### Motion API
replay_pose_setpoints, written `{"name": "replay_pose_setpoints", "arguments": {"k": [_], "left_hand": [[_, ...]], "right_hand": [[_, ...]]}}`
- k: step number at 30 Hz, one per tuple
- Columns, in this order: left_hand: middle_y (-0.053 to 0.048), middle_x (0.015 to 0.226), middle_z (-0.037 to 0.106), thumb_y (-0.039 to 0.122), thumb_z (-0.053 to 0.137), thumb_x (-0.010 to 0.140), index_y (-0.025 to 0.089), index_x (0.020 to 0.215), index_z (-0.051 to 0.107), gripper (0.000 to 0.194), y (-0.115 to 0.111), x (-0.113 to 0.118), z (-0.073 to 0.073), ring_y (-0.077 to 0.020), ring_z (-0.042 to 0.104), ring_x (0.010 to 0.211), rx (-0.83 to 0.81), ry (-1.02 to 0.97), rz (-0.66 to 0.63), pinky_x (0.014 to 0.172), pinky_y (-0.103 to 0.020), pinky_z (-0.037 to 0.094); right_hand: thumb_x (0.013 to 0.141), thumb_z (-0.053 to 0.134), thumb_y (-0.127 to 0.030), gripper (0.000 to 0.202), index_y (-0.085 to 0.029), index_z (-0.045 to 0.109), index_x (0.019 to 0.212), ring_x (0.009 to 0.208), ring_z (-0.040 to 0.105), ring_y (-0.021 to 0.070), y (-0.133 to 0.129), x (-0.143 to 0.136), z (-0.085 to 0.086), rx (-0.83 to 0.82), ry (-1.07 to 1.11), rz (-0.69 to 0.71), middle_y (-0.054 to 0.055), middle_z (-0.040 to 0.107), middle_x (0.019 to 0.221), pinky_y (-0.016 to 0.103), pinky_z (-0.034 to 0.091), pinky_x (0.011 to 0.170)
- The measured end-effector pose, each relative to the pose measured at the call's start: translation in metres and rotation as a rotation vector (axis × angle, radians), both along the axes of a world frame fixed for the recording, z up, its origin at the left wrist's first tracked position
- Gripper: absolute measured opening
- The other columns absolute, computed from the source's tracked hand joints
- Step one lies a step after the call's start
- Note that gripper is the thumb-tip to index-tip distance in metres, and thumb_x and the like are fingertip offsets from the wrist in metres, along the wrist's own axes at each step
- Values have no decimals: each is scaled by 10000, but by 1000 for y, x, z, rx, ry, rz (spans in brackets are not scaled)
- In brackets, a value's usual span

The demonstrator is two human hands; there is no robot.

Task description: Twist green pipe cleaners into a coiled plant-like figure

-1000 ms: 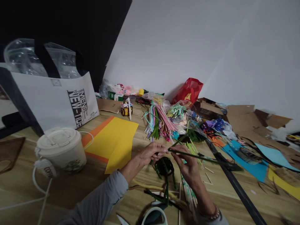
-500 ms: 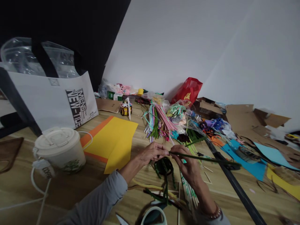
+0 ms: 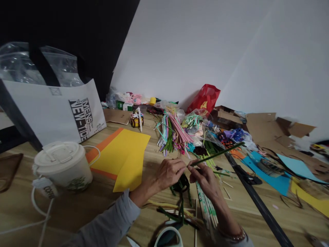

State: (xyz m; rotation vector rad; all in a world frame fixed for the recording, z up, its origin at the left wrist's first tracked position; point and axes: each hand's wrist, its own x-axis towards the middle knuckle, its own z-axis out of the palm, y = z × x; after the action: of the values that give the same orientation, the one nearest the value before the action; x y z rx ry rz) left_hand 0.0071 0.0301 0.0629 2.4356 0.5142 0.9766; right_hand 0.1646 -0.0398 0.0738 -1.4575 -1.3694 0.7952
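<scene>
Between my two hands, above the table, is a dark green pipe cleaner [image 3: 221, 153]; its long free end points up to the right. My left hand [image 3: 171, 173] pinches it near its left end, fingertips close to those of the other hand. My right hand [image 3: 205, 178] also grips it between thumb and fingers. Just below the hands lies a dark green pipe-cleaner piece [image 3: 182, 187] with bent legs, partly hidden by them. Under it are more green and yellow strips [image 3: 174, 216] and the rim of a pale cup or handle [image 3: 168, 233].
Bundled coloured pipe cleaners [image 3: 174, 133] lie ahead. Yellow paper [image 3: 130, 151] and a lidded white cup [image 3: 63, 164] stand left, before a large white bag [image 3: 51, 113]. A black bar [image 3: 259, 202], blue paper [image 3: 269, 171] and cardboard boxes [image 3: 262, 128] are on the right.
The pipe cleaner's free end has swung upward from nearly level. My left hand has turned, its back now more toward me. Both hands stay close together.
</scene>
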Motion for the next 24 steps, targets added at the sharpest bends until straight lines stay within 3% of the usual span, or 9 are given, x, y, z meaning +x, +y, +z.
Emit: {"name": "replay_pose_setpoints", "arguments": {"k": [3, 6, 10, 12, 14, 16, 18, 21, 24], "left_hand": [[-74, 864, 667, 194, 462, 881, 162, 887, 665, 206, -1, 3, -1, -168, 586, 806, -103, -76, 25, 743, -265, 401], [-49, 805, 667, 217, 550, 824, 156, 827, 669, 133, 5, 6, -3, -156, 580, 761, -356, -213, 53, 706, -249, 406], [30, 570, 511, 362, 659, 724, 135, 741, 620, 231, 20, 4, -5, -80, 431, 509, -847, -436, 28, 485, -193, 302], [81, 502, 388, 415, 699, 670, 139, 760, 588, 311, 26, 0, -4, -41, 280, 417, -1078, -505, -33, 419, -181, 190], [105, 490, 332, 411, 727, 638, 146, 771, 559, 342, 29, -5, 0, -25, 194, 393, -1237, -510, -135, 402, -181, 124], [105, 500, 336, 379, 747, 621, 147, 757, 534, 343, 29, -8, 3, -17, 185, 393, -1330, -467, -246, 399, -178, 109], [103, 502, 328, 353, 759, 611, 146, 726, 512, 341, 28, -10, 6, -16, 189, 396, -1390, -395, -339, 397, -179, 96], [102, 491, 306, 340, 752, 628, 147, 696, 495, 328, 26, -12, 7, -22, 203, 399, -1425, -308, -416, 396, -189, 80], [104, 474, 305, 335, 737, 649, 147, 692, 497, 307, 27, -12, 5, -23, 194, 393, -1443, -251, -449, 398, -193, 81]], "right_hand": [[756, 620, -527, 381, -172, 575, 888, 432, 565, 158, 1, -2, 2, -32, 116, -26, -25, 581, 472, 258, 430, 459], [754, 636, -505, 382, -169, 590, 930, 448, 569, 156, -1, -6, 5, 46, 159, -73, -21, 587, 496, 261, 439, 464], [819, 602, -358, 208, -218, 586, 972, 562, 577, 136, -12, -11, 11, 425, 65, -279, 19, 623, 752, 270, 465, 533], [842, 569, -313, 99, -227, 606, 876, 619, 570, 141, -15, -12, 11, 549, -66, -270, 33, 604, 816, 281, 470, 576], [849, 556, -310, 116, -222, 615, 802, 658, 572, 157, -15, -11, 10, 499, -195, -167, 43, 601, 810, 285, 473, 591], [844, 563, -337, 131, -219, 620, 853, 690, 588, 170, -10, -11, 7, 363, -216, -80, 54, 616, 839, 284, 483, 589], [832, 579, -374, 207, -220, 595, 970, 687, 596, 167, -5, -11, 3, 269, -105, -56, 61, 626, 894, 277, 495, 569], [815, 610, -388, 308, -229, 541, 1070, 687, 602, 161, 0, -9, -2, 261, 85, -29, 54, 627, 902, 265, 505, 552], [826, 614, -353, 302, -247, 554, 1103, 772, 615, 170, 0, -5, -4, 273, 72, 33, 61, 613, 992, 272, 521, 593]]}}
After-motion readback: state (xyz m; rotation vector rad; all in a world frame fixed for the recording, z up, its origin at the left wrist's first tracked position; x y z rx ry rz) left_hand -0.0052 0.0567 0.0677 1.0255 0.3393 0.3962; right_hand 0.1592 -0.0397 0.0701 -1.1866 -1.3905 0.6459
